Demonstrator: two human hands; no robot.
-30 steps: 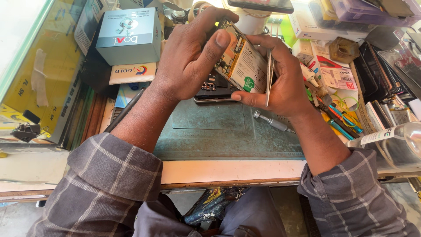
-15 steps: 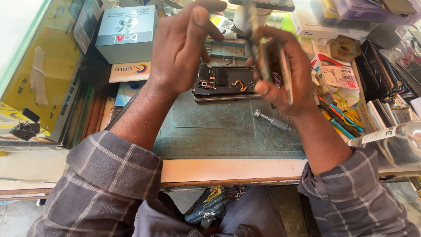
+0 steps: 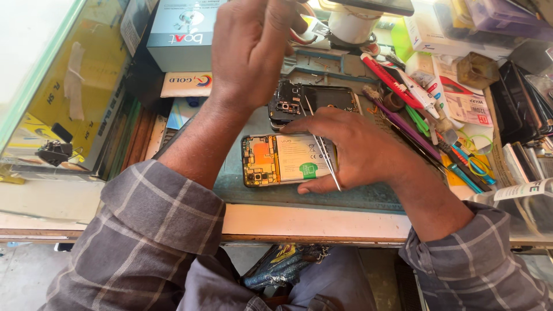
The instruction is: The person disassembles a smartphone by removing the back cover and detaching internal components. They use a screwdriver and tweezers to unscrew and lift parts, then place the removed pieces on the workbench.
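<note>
An opened phone (image 3: 282, 167) lies flat on the green mat (image 3: 357, 198), its circuit board and white battery showing. My right hand (image 3: 357, 150) rests on the phone's right end and holds thin metal tweezers (image 3: 324, 154) across it. Just behind lies the phone's dark back cover (image 3: 314, 99). My left hand (image 3: 253, 52) is raised over the back of the bench with its fingers curled. Whatever is in them is hidden.
A blue-grey box (image 3: 181, 34) and a flat white box (image 3: 184, 84) sit at the back left. Pens, screwdrivers and small tools (image 3: 426, 124) crowd the right side, with dark phones (image 3: 527, 101) stacked at the far right. A glass counter (image 3: 63, 92) runs along the left.
Both hands held the opened phone up before. It now lies on the mat under my right hand, and my left hand has let go and risen toward the back of the bench.
</note>
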